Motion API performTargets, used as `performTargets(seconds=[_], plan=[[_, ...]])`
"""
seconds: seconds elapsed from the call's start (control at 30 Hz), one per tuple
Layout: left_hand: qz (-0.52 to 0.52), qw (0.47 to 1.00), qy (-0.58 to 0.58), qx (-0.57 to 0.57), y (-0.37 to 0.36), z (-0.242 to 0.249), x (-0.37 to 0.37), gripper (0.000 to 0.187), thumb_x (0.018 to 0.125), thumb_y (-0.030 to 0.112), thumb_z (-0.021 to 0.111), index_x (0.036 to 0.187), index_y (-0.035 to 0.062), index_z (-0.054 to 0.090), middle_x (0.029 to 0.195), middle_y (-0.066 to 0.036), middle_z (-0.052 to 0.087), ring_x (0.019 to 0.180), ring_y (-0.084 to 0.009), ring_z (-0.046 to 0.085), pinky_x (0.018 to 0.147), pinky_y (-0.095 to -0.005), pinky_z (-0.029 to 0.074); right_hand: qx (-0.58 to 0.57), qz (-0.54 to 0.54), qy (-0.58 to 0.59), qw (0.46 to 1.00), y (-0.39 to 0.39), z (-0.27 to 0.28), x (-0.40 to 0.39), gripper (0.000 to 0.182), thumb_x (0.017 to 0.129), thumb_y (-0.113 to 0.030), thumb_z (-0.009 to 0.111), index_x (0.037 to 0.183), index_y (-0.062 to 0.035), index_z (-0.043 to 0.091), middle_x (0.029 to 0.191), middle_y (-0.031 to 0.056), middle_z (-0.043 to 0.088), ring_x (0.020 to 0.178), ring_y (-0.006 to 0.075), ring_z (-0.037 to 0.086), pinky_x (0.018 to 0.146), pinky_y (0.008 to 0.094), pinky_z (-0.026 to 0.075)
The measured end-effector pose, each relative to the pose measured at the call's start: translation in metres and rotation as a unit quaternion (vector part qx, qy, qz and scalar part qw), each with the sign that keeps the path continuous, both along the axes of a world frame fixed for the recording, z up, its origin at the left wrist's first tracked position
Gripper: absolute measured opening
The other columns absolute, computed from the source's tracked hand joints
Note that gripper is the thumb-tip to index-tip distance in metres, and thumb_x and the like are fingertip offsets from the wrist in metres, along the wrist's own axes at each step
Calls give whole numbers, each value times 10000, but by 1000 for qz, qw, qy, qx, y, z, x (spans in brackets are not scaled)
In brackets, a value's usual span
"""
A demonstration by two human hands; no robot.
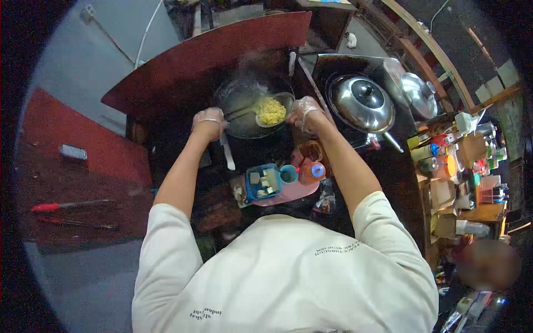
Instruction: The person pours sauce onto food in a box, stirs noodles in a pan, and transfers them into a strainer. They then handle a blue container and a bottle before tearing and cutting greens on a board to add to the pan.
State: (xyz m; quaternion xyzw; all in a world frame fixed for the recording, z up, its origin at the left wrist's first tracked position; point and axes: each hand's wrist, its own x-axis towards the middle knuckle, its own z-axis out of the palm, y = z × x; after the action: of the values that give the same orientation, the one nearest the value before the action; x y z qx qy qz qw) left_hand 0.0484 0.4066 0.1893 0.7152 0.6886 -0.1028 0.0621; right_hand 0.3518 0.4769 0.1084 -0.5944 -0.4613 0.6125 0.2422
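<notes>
My left hand point(209, 123), in a clear plastic glove, is closed around the shaft of a long-handled utensil point(240, 112) at the wok's left side. The shaft reaches right to a heap of yellow noodles point(271, 111). They sit in a round, shallow strainer-like bowl point(287, 101) over the dark wok point(244, 131), where steam rises. Close by on the right, my right hand point(305, 115), also gloved, has its fingers closed at the bowl's rim. Its exact grip is partly hidden. A pale handle point(228, 155) points down below my left hand.
Nearer me are a blue container point(250, 192) of pale blocks, a teal cup point(288, 174) and an orange bottle point(312, 173) on a pink board point(297, 194). A lidded pan point(363, 105) stands right. Red-handled tongs point(47, 208) lie left. Crowded shelves line the right.
</notes>
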Motion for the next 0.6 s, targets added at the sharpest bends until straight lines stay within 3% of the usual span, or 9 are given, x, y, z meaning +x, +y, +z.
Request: performTargets(seconds=[0.03,0.13,0.17,0.27,0.4,0.43,0.53,0.57,0.6], plan=[[18,999,10,-25,2,-1,3,317,855,305,655,1022,44,720,1110,-158,685,1044,-342,656,877,-426,534,120,113,-107,981,2,-3,9,274,910,-178,533,860,36,695,814,165,718,630,228,660,538,355,512],[52,997,24,-53,-6,6,9,271,869,242,622,1021,39,719,1121,-168,678,1044,-346,656,879,-424,536,-64,-72,91,991,12,-7,8,256,902,-162,556,845,41,701,793,136,720,625,202,663,518,319,518],[65,996,30,-51,-9,13,10,253,875,214,603,1016,39,720,1122,-174,675,1042,-349,656,878,-426,537,77,102,-134,983,19,-9,10,254,906,-164,559,834,38,695,770,141,711,597,200,653,492,315,509],[88,996,-8,-15,-23,29,4,248,885,198,579,1015,40,720,1118,-181,673,1045,-346,654,881,-435,534,346,252,-254,867,57,-91,29,253,923,-180,552,821,22,666,713,159,679,527,212,623,440,336,486],[99,995,23,-2,-30,54,-1,298,911,287,582,1006,40,719,1093,-191,674,1033,-351,653,878,-438,530,310,218,-204,903,93,-142,21,241,954,-193,497,882,2,618,707,184,652,521,246,618,418,353,462],[82,996,5,19,-35,63,0,334,920,337,595,1002,35,712,1081,-193,676,1023,-354,654,869,-446,526,327,271,-208,881,111,-160,20,277,831,-319,620,815,-50,679,736,160,677,608,265,649,522,380,495],[73,996,21,56,-39,82,4,349,927,353,590,989,29,703,1043,-195,682,1000,-356,659,859,-458,523,324,216,-88,917,97,-162,3,334,702,-423,746,753,-93,740,753,124,703,684,293,677,613,407,531],[51,996,23,74,-45,91,5,345,936,346,583,968,22,696,1000,-196,685,971,-359,665,850,-455,528,225,178,-129,949,91,-147,-7,317,723,-407,734,753,-92,739,751,128,702,673,281,678,597,393,534],[50,996,25,73,-47,98,7,345,936,346,583,968,22,696,1000,-196,685,971,-359,665,850,-455,528,248,176,-155,940,80,-135,-13,317,756,-390,718,775,-73,734,758,142,701,662,275,679,580,383,536]])
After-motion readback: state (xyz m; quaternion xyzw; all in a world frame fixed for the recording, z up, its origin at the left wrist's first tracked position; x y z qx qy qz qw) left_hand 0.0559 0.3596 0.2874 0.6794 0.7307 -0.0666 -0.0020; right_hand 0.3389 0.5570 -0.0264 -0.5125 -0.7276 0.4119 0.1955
